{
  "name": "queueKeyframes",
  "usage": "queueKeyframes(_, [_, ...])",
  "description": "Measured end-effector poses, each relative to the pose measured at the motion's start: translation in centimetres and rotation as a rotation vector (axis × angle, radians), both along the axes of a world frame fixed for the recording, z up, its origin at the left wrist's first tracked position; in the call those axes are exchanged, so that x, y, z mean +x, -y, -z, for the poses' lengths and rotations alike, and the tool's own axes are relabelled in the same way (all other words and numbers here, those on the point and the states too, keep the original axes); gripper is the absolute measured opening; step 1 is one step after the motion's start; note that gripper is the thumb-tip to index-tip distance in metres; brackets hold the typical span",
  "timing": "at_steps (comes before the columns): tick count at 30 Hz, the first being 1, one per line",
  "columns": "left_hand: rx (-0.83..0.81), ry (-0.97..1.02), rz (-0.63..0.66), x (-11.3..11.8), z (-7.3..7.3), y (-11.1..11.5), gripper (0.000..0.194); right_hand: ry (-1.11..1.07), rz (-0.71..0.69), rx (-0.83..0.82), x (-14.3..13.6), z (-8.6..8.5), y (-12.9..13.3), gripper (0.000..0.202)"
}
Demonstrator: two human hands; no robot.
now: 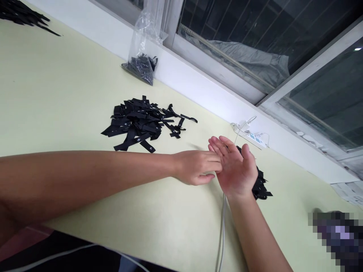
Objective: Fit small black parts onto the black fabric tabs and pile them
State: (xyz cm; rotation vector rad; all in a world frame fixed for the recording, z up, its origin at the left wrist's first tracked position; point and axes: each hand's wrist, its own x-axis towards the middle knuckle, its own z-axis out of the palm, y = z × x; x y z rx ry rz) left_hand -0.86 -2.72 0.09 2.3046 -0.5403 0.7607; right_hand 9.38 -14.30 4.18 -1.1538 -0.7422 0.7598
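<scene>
My left hand (198,167) reaches in from the left, its back upward. Its fingers are loosely bent, with their tips against the palm of my right hand, and its thumb stands a little apart; I see nothing held in it. My right hand (235,168) is open, palm up, with its fingers stretched and nothing on the palm. Behind my right hand lies a pile of black fabric strips (259,185), partly hidden by it. A larger loose heap of black fabric strips (138,119), some with small white marks, lies beyond my left forearm.
A clear plastic bag (141,64) with black pieces stands against the white ledge. More black strips (22,15) lie at the far left of the pale table (70,87). A white power strip (252,136) sits by the ledge, and a cable (222,226) crosses beneath my right arm. A pixelated patch covers the lower right.
</scene>
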Motion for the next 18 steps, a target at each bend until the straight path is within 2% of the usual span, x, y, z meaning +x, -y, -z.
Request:
queueKeyframes(5, [0.059,-0.028,-0.088,0.4,-0.2,0.3,0.027,-0.125,-0.051,-0.040,-0.3,-0.4,0.1,0.058])
queueKeyframes(13, [-0.058,-0.066,-0.056,0.1,0.2,0.2,0.024,-0.230,-0.126,-0.105,0.5,0.2,-0.1,0.046])
queueKeyframes(18, [-0.025,-0.051,-0.087,0.3,0.4,0.2,0.023,-0.245,-0.134,-0.150,1.3,0.5,-0.1,0.047])
